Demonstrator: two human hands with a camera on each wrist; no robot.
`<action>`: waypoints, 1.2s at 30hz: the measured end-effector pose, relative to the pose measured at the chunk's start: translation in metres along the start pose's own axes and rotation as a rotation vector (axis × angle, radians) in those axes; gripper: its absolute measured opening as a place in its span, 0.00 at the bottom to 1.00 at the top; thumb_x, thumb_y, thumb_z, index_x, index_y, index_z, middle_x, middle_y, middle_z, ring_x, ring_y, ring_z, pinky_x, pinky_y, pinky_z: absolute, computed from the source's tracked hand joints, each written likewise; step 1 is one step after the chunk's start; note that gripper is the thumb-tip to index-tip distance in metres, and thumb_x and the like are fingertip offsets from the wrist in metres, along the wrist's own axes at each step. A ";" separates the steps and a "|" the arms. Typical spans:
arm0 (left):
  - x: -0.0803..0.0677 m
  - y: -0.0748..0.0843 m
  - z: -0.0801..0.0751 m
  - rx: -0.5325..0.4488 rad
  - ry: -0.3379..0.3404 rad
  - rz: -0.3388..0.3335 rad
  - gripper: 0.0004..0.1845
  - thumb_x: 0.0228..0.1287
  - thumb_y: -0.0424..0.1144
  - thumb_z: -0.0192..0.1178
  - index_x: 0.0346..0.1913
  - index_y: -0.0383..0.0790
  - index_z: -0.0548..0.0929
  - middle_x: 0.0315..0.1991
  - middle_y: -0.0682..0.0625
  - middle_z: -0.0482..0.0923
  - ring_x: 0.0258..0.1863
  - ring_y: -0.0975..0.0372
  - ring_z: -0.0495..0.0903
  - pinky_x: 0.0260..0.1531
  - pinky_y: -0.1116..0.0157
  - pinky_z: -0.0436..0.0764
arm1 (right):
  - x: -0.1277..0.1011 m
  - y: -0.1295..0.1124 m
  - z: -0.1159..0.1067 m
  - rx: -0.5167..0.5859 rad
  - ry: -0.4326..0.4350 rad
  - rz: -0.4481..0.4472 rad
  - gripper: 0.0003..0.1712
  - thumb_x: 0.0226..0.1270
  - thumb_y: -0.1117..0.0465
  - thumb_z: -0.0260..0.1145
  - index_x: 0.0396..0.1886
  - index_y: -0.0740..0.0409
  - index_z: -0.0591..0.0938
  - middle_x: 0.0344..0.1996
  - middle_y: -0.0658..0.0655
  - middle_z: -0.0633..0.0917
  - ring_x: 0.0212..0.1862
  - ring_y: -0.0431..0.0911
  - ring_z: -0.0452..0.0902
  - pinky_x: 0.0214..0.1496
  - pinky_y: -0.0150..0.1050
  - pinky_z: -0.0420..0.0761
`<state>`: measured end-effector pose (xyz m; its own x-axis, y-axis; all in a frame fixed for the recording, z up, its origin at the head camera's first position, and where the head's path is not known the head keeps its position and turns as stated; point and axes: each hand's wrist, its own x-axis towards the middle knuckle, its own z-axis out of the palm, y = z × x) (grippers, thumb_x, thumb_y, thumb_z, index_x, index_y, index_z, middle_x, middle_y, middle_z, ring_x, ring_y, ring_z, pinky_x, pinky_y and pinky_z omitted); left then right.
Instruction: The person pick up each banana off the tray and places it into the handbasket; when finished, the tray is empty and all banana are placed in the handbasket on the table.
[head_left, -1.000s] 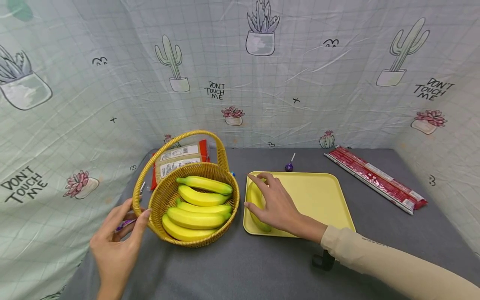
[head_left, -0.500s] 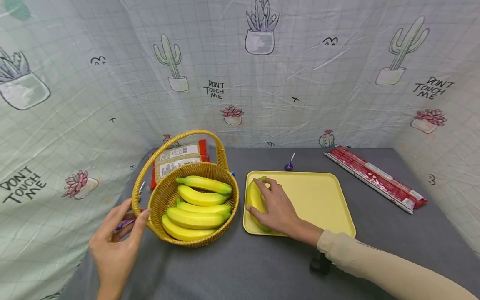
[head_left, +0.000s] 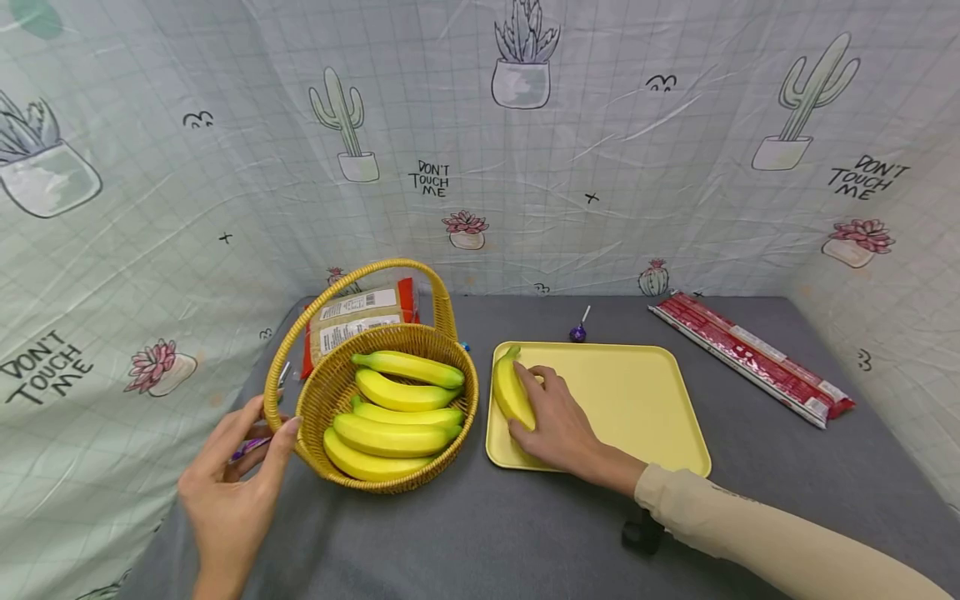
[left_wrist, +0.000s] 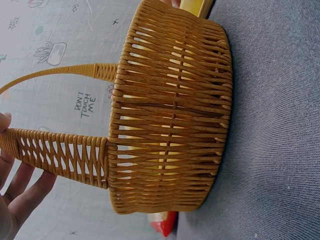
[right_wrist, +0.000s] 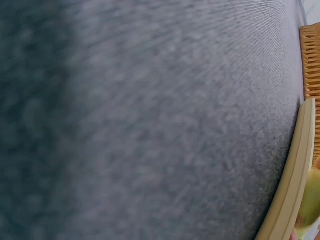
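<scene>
A round wicker basket (head_left: 311, 408) with several yellow bananas (head_left: 397, 435) in it stands left of centre. My left hand (head_left: 232, 483) holds the near side of its tall handle (head_left: 273, 367) between thumb and fingers. In the left wrist view the fingertips (left_wrist: 45, 182) lie against the woven handle (left_wrist: 60, 155). My right hand (head_left: 558, 421) grips a single banana (head_left: 510, 390) at the left end of a yellow tray (head_left: 622, 400). The banana's stem points away from me. The right wrist view shows only part of this banana (right_wrist: 311, 197) behind the tray rim (right_wrist: 292, 175).
Behind the basket lies a clear bag with red ends (head_left: 352, 321). A purple lollipop (head_left: 577, 333) lies beyond the tray, and a long red packet (head_left: 750, 358) at the right. A purple wrapper (head_left: 247, 448) shows behind my left hand. Printed cloth hangs around the table.
My right hand has closed in on the banana, which has shifted and tilted on the tray so more of its stem end shows. The left hand and basket stay put.
</scene>
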<state>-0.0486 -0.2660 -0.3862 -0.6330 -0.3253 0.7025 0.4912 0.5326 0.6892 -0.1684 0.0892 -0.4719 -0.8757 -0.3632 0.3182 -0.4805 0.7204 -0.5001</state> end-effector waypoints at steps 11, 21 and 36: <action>0.000 0.001 0.001 -0.004 0.001 0.004 0.25 0.56 0.13 0.71 0.59 0.26 0.86 0.47 0.40 0.86 0.40 0.63 0.86 0.38 0.75 0.87 | 0.000 0.013 -0.003 0.005 0.019 -0.018 0.43 0.62 0.59 0.70 0.79 0.55 0.72 0.61 0.63 0.76 0.53 0.55 0.74 0.44 0.48 0.81; 0.000 0.000 0.000 0.019 -0.002 -0.009 0.25 0.57 0.13 0.71 0.59 0.26 0.87 0.46 0.40 0.86 0.40 0.63 0.86 0.39 0.75 0.87 | 0.001 0.016 -0.004 0.017 0.029 -0.090 0.38 0.64 0.61 0.71 0.76 0.54 0.76 0.54 0.61 0.80 0.50 0.55 0.77 0.46 0.50 0.82; 0.000 -0.001 -0.001 0.024 0.001 -0.023 0.25 0.57 0.14 0.72 0.59 0.28 0.87 0.47 0.40 0.86 0.40 0.62 0.86 0.39 0.74 0.87 | 0.002 0.019 -0.024 0.040 -0.029 -0.051 0.38 0.61 0.62 0.74 0.74 0.51 0.79 0.53 0.61 0.80 0.48 0.52 0.74 0.43 0.44 0.78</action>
<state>-0.0489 -0.2671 -0.3872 -0.6437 -0.3382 0.6865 0.4618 0.5436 0.7008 -0.1778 0.1162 -0.4618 -0.8508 -0.4161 0.3211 -0.5255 0.6768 -0.5156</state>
